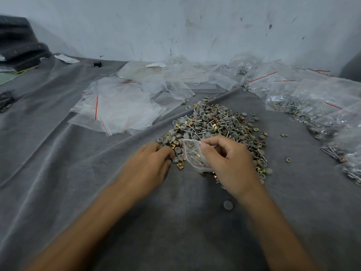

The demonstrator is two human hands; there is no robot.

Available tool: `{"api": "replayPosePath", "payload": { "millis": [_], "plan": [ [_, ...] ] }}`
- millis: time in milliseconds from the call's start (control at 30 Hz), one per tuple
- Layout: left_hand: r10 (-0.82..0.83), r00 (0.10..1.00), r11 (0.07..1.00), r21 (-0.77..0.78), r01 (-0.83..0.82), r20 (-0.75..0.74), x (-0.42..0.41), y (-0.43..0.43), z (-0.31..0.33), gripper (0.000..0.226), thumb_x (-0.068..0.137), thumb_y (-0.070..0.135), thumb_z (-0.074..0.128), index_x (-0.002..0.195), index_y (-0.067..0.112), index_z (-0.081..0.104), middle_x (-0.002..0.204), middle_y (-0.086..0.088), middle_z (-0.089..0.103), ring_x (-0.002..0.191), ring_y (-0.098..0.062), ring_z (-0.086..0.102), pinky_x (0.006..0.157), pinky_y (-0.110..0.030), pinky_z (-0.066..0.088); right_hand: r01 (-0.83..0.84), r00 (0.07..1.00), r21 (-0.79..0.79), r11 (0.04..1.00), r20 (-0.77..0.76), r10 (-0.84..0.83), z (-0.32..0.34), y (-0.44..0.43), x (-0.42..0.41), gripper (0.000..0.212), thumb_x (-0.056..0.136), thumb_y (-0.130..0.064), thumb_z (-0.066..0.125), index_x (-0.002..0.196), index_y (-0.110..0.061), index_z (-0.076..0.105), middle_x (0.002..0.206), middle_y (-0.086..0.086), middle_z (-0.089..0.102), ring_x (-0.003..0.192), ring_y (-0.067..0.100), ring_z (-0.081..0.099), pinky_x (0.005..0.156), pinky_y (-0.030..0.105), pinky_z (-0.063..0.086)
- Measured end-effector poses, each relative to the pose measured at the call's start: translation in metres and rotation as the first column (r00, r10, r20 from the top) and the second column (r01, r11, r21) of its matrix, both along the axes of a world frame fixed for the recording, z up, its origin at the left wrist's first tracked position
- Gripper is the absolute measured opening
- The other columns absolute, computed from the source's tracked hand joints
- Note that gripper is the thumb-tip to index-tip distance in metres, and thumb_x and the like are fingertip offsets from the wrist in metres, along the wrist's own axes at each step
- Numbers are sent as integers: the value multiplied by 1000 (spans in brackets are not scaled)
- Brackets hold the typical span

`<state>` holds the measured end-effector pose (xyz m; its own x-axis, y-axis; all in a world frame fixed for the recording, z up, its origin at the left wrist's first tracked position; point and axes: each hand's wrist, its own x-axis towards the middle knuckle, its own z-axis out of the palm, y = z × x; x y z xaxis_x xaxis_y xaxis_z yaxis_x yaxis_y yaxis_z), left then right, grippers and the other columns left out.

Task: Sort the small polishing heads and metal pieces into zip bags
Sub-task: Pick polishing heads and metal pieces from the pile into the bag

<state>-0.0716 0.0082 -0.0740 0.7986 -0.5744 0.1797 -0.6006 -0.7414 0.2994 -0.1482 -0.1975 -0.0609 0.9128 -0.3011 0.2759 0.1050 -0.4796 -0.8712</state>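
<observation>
Many empty zip bags point(117, 108) beyond pile point(213, 126).

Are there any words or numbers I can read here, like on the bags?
No text here can be read.
Faint reddish scribbles on the far flat bag: too blurred to read.
The small bag pinched by the right hand: only a red strip, no words.

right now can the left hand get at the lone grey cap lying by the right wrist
Probably yes: only bare cloth lies between the left hand and the cap, which sits clear of the right forearm.
</observation>
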Motion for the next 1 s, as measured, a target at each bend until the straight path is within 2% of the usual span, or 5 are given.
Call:
{"api": "replayPosePath", "payload": {
  "millis": [300,400,600,767,1000],
  "plan": [
    [87,996,991,97,-88,8,6,-3,0,35,103,48,46,133,32,51,126,2,50,117,-21,49,91,-32,43,-8,1000,-4,1000,5,8,-1,1,1,11,95,-37,64,93,-32,74,64,-18,61,62,0,54,60,21,42],
    [93,996,990,102,-94,14,6,-2,3,30,102,50,46,124,31,53,121,3,50,114,-20,48,84,-29,41,-17,1000,-4,1000,10,17,-1,1,0,12,95,-37,64,93,-32,74,65,-16,61,62,0,54,60,21,44],
    [127,992,988,92,-127,3,7,8,9,20,100,45,52,110,28,56,112,3,53,108,-20,50,90,-36,48,-7,1000,1,1000,5,7,-1,0,1,12,95,-38,64,92,-33,74,67,-20,63,65,0,57,58,12,42],
    [248,969,967,57,-248,9,9,18,13,15,99,37,56,99,22,57,101,1,61,98,-22,57,81,-38,48,-15,1000,7,1000,24,15,-1,0,1,12,94,-37,64,91,-32,74,64,-20,60,61,-1,53,57,12,40],
    [242,970,967,76,-242,15,6,12,11,24,106,34,44,104,15,59,108,-5,62,103,-26,57,87,-38,46,-6,1000,-5,1000,21,6,0,0,0,11,95,-36,65,92,-32,75,66,-19,61,63,0,55,57,12,41]
  ]
}}
